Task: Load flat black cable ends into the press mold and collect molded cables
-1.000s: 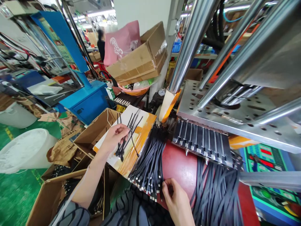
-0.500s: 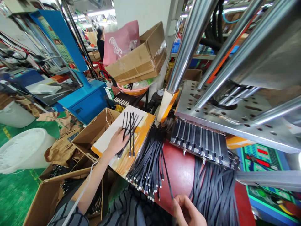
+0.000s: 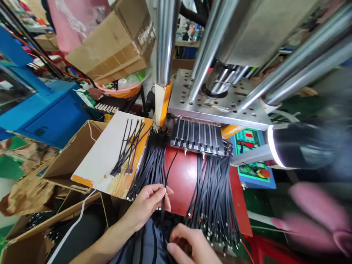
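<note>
My left hand (image 3: 150, 203) pinches a thin black cable (image 3: 171, 165) between thumb and fingers, in front of the red work surface (image 3: 180, 179). The cable slants up from the fingers toward the metal mould (image 3: 196, 137); its lower part is lost against dark clothing. My right hand (image 3: 192, 244) is curled closed near the lower edge, close below the left; what its fingers hold is hidden. Beside the left hand lies a thick bundle of black cables (image 3: 151, 157). Another bundle of black cables (image 3: 214, 190) hangs from the mould over the surface's front edge.
A white and orange board (image 3: 96, 154) carries several loose black cables (image 3: 130, 146). Cardboard boxes (image 3: 71, 154) stand at the left. Above the mould are a perforated metal plate (image 3: 181, 106) and steel columns (image 3: 165, 44). A control panel (image 3: 251, 165) and blurred pink fan (image 3: 313, 212) are at right.
My left hand has left the cables on the board and moved right and down to pinch the single cable. My view has turned right, and the right hand appears nearer the left.
</note>
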{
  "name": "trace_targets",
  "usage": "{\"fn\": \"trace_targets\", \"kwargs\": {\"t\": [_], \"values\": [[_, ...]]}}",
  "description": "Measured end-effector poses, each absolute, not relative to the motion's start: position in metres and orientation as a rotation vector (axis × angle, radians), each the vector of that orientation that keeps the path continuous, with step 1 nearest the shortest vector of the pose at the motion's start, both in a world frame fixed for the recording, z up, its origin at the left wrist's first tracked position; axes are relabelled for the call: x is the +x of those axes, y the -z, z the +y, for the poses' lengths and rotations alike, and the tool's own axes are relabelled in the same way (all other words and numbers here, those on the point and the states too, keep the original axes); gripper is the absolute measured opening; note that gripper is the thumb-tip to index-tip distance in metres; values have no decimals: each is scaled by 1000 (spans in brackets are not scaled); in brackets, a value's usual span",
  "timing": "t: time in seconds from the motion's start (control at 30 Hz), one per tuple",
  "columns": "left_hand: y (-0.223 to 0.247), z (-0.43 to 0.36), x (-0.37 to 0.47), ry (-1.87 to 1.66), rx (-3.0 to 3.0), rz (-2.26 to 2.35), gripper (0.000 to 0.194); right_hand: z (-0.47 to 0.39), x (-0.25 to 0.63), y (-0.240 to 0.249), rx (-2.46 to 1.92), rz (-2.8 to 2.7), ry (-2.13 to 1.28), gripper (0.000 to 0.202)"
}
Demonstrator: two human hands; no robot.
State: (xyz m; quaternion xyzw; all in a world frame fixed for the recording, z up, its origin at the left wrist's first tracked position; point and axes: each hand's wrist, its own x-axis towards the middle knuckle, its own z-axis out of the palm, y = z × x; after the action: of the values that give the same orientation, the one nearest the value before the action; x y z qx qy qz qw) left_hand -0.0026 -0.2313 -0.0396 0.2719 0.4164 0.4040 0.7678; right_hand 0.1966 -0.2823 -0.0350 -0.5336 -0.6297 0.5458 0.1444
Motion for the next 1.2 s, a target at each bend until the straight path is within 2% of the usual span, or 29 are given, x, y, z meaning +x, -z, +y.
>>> {"fn": "trace_targets", "kwargs": {"t": [0.03,0.17,0.23,0.37,0.5,0.67,0.77,0.83,0.97,1.2], "values": [[41,-230,1,-875,614,908,39,-277,203,37,-1668,-1811,-1421,25],[49,-221,8,-784,831,929,39,-254,225,57,-2298,-1775,-470,30],[54,-218,13,-707,902,975,42,-245,228,69,-2375,-1883,-328,26],[61,-213,24,-574,979,1047,47,-237,233,75,-2130,-1836,-439,34],[61,-204,33,-540,992,996,50,-244,232,59,-1852,-1561,-833,40],[62,-193,40,-631,910,943,51,-259,219,52,-1599,-1311,-1276,35],[64,-191,40,-641,981,996,50,-256,222,62,-1626,-1194,-1284,44],[65,-191,40,-611,1031,1010,52,-251,228,67,-1732,-1156,-1156,52],[62,-192,45,-590,923,997,56,-249,231,60,-1846,-1156,-947,40],[40,-197,45,-684,625,843,49,-265,214,35,-1537,-1532,-1340,36]]}}
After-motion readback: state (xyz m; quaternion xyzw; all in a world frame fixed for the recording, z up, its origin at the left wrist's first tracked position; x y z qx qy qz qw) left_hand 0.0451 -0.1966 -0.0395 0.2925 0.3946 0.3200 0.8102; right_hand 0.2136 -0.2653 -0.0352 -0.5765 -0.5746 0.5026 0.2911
